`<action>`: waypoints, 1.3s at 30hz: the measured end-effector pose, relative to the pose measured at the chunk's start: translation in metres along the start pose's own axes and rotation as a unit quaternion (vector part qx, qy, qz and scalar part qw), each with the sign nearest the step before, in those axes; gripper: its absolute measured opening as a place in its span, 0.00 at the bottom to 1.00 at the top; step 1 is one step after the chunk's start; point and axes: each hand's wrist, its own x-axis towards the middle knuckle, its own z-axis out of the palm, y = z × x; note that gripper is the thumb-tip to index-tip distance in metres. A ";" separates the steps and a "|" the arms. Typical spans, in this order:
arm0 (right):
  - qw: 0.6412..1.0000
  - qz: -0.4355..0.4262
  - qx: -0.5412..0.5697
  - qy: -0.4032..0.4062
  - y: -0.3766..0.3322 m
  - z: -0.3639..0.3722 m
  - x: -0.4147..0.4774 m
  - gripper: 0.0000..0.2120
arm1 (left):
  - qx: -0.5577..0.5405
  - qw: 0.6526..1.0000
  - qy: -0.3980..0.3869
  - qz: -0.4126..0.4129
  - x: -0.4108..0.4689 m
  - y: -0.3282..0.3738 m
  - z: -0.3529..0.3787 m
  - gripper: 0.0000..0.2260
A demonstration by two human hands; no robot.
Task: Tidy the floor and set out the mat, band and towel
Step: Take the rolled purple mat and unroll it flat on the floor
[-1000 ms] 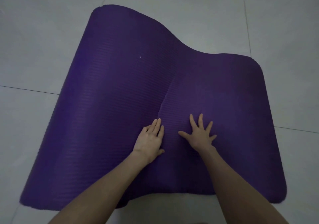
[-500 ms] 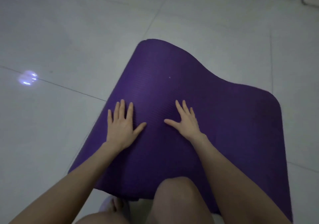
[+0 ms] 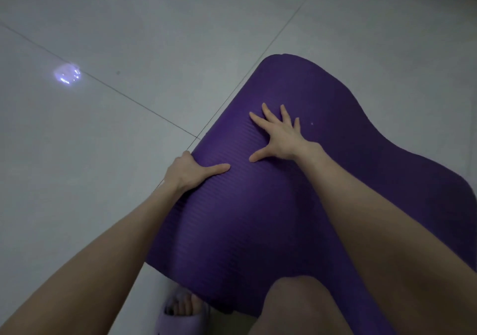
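A: Mat, where?
B: Purple ribbed mat (image 3: 245, 218) on the pale tiled floor (image 3: 129, 25), right of centre. Unrolled but not flat: the surface humps up along the left side, and the far edge is wavy with a rounded corner.
A: Left hand?
B: Left hand (image 3: 191, 173) grips the mat's left edge. Thumb lies on top, pointing right. Fingers curl over the edge, tips hidden underneath.
A: Right?
B: Right hand (image 3: 281, 141) is open, palm down, fingers spread, laid flat on the mat just beyond the left thumb. The hands are near each other, not touching.
A: Arms?
B: Both forearms bare, coming in from the bottom. The right one crosses over the mat, the left one runs above the floor beside it.
A: Anything else close?
B: Bare knee (image 3: 299, 306) at the bottom, in front of the mat's near edge. Left of it is a lilac slipper (image 3: 175, 323) with toes showing, at the mat's near left corner. Touching or not, cannot tell.
A: Further out?
B: Grout lines cross just left of the mat. Bright light spot (image 3: 67, 74) on the tile at far left, well apart from the mat. Scene is dim.
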 end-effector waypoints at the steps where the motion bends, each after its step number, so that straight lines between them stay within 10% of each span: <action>1: 1.000 -0.008 -0.016 -0.010 -0.005 -0.004 0.007 0.54 | 0.019 1.000 0.014 0.007 0.000 0.001 0.001 0.45; 9: 0.975 -0.090 -0.196 -0.049 -0.039 -0.045 0.034 0.61 | 0.181 0.949 0.206 0.156 -0.036 0.023 0.001 0.34; 20: 0.882 -0.214 -0.251 0.337 -0.001 -0.048 -0.061 0.34 | 0.295 0.826 0.364 0.313 -0.107 0.041 -0.009 0.26; 29: 0.990 -0.032 -0.140 -0.009 -0.011 -0.012 -0.032 0.43 | 0.242 0.929 0.042 0.278 -0.076 -0.013 0.015 0.32; 34: 0.995 -0.065 -0.080 -0.007 -0.043 -0.018 0.000 0.46 | 0.113 0.954 0.139 0.239 -0.047 -0.025 -0.014 0.26; 39: 0.994 -0.049 -0.067 -0.068 -0.076 -0.023 0.047 0.48 | 0.073 0.994 0.039 0.078 -0.010 -0.041 -0.042 0.39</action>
